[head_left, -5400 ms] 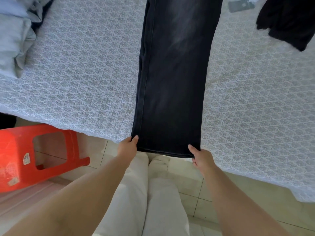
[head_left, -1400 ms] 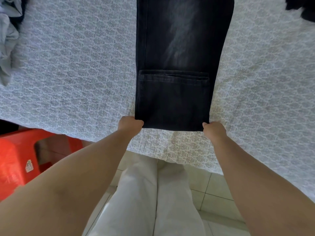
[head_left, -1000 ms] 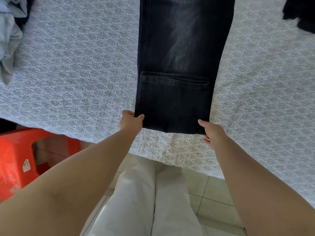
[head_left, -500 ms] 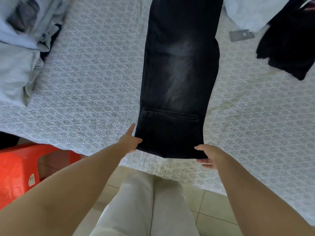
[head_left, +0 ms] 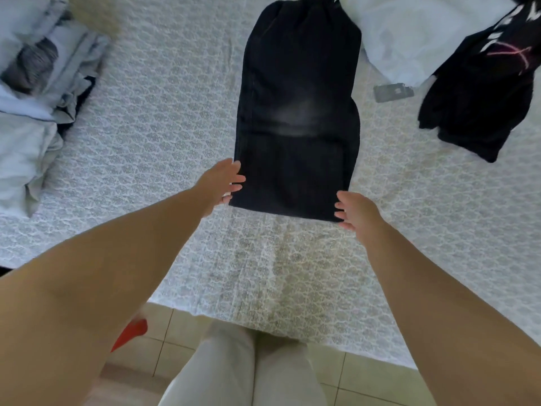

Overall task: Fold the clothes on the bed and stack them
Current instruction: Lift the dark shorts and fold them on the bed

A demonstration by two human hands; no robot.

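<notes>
Folding: black jeans, lying lengthwise mid-bed, hem end already doubled over toward the waist.
Left hand: grip apart, fingers spread at the near left corner.
Right hand: grip apart, beside the near right corner.
Technique: take both corners evenly, keep side edges aligned, press the crease flat.
Surface: bed under patterned lace cover; soft, may ruck.
Room: grey clothes left, black garment right, tiled floor.
</notes>
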